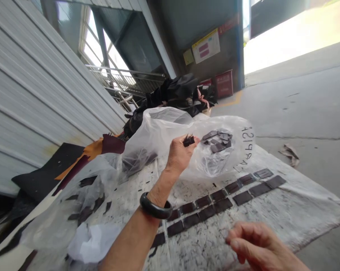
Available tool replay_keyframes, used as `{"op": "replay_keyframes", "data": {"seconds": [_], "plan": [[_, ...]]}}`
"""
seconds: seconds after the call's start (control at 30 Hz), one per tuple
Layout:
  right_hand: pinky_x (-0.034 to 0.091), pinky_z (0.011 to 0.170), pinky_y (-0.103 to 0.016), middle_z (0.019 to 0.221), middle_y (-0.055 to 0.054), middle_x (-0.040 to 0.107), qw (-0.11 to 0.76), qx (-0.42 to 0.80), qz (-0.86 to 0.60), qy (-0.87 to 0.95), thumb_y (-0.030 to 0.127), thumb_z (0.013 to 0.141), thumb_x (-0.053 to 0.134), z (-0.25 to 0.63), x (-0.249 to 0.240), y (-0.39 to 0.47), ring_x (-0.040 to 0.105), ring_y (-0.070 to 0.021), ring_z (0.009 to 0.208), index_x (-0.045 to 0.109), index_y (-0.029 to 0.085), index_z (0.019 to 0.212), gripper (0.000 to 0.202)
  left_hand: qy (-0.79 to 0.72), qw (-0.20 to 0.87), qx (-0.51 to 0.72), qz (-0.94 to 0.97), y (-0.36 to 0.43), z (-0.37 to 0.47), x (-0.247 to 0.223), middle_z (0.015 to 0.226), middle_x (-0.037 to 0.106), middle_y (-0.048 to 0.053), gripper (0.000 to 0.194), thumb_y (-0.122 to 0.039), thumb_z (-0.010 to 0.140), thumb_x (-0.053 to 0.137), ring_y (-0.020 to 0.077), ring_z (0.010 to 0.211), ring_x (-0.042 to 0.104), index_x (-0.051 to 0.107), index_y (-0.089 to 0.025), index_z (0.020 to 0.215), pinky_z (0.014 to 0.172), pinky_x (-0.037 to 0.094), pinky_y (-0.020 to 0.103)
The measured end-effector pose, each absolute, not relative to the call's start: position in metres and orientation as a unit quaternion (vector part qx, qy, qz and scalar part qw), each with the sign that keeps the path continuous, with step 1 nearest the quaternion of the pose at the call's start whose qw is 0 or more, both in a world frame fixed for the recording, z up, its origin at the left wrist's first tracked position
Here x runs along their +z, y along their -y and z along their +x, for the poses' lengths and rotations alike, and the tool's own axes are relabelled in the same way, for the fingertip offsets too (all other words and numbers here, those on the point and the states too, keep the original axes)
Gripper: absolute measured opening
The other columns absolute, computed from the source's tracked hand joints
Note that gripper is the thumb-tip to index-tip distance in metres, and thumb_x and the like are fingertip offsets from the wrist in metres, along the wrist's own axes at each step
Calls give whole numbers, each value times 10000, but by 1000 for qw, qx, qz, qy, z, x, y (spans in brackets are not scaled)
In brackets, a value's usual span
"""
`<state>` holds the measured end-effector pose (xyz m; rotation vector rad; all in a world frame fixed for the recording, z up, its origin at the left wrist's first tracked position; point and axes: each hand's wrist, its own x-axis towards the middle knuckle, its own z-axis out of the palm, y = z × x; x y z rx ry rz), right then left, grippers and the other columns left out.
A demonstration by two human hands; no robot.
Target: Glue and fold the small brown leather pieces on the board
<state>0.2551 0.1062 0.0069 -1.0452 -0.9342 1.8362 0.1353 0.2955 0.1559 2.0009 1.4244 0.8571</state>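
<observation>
My left hand (181, 153), with a dark bangle (155, 206) on the wrist, is closed on a small stack of dark strips (188, 141). It is beside the mouth of a clear plastic bag (215, 165) marked with black letters. Similar dark pieces (219, 140) lie inside that bag. Nearer to me, my right hand (256, 242) hovers low over the table with its fingers loosely bent and nothing visible in them. Between the hands, dark rectangular pieces (206, 213) lie in two rows on the pale, scuffed table (294, 214); some in the back row look shiny.
To the left, another clear bag (65, 214) holds dark scraps, near a crumpled white sheet (92, 242). A larger clear bag (141, 139) stands behind my left hand. Black material (175, 94) is heaped at the back. A cloth scrap (290, 154) lies on the floor, right.
</observation>
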Motion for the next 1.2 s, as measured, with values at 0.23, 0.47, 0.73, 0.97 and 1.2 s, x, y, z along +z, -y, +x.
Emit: {"op": "replay_keyframes", "data": {"seconds": [0.23, 0.47, 0.73, 0.97, 1.2], "plan": [[256, 445, -192, 485, 59, 411, 327, 780, -389, 366, 642, 618, 776, 230, 17, -94, 318, -45, 467, 549, 174, 570, 523, -582, 509, 400, 492, -151, 32, 132, 499, 332, -100, 419, -574, 786, 666, 29, 378, 251, 671, -160, 846, 356, 198, 183], [444, 502, -202, 569, 25, 623, 286, 835, -348, 316, 521, 686, 800, 186, 16, -93, 574, -76, 461, 690, 184, 861, 395, -608, 549, 497, 285, -44, -19, 71, 525, 296, -117, 433, -607, 774, 675, 10, 394, 173, 599, -185, 834, 361, 172, 143], [521, 570, -221, 688, 19, 697, 295, 867, -255, 312, 353, 799, 757, 174, 19, -87, 688, -115, 555, 654, 216, 1098, 344, -589, 587, 469, 296, -27, 1, 44, 500, 306, -112, 431, -591, 797, 656, 34, 396, 216, 616, -186, 940, 377, 212, 172], [514, 543, -193, 699, 12, 721, 274, 876, -250, 308, 347, 817, 742, 180, 18, -76, 697, -113, 537, 649, 229, 1106, 326, -621, 471, 447, 439, -40, 9, 41, 582, 464, -56, 270, -444, 821, 665, 83, 507, 424, 684, -198, 930, 491, 364, 202], [502, 550, -216, 734, -6, 743, 241, 776, -351, 465, 311, 819, 690, 183, 30, -77, 677, -128, 574, 673, 221, 1120, 314, -598, 332, 407, 606, -41, 5, 30, 679, 627, 11, 123, -211, 821, 602, 145, 626, 560, 720, -242, 834, 614, 398, 237]]}}
